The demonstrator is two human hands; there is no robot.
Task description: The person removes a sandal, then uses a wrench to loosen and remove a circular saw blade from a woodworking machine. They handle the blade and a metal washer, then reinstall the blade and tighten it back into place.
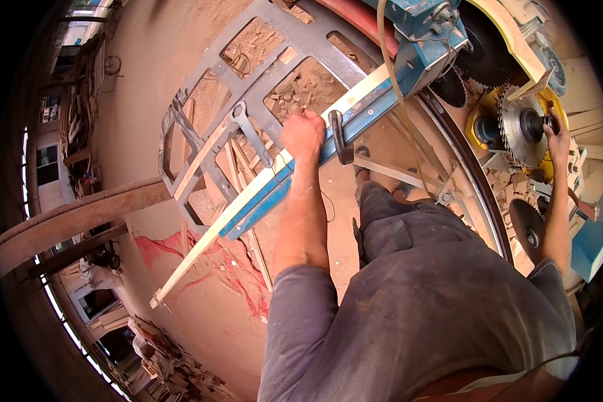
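My left hand (303, 135) is closed over a long pale wooden strip (211, 234), its fingers curled past the far edge. The strip lies along a blue metal rail (258, 211). Just right of that hand, a dark clamp (340, 137) sits across strip and rail. Off to the right, my right hand (557, 134) has its fingers closed at the black arbor nut (534, 125) of a toothed circular saw blade (514, 127); the fingertips are partly hidden. A large open-ended wrench (251, 134) rests on the grey metal frame (251, 90) left of my left hand.
Further dark saw blades (528, 230) and a yellow guard (509, 27) stand around the right side. A blue machine housing (425, 57) is at the top, with a hose (382, 40) hanging by it. Wood offcuts (301, 87) and red sheeting (228, 261) lie on the floor.
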